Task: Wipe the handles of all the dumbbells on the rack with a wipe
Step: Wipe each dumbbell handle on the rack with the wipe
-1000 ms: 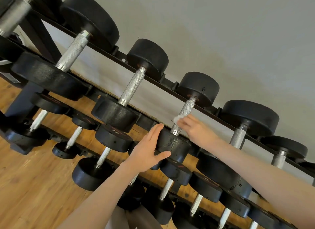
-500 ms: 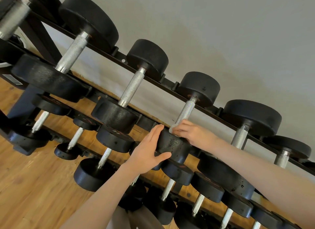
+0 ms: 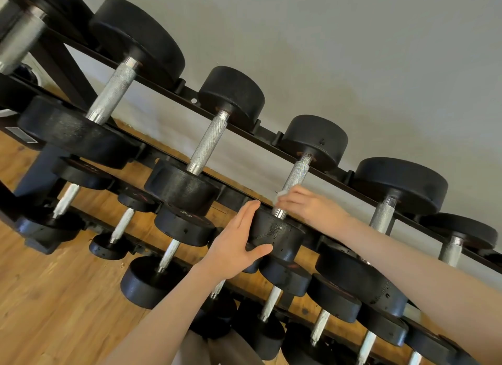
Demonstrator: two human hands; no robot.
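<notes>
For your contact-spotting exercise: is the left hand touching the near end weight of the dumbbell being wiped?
Touching. The head view shows the left hand laid against the weight, thumb underneath.

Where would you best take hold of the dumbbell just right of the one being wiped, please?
Grip the dumbbell by its knurled handle, coming from above and in front. Its wide black heads offer the hands no hold, while the bare handle between the rails lies open.
</notes>
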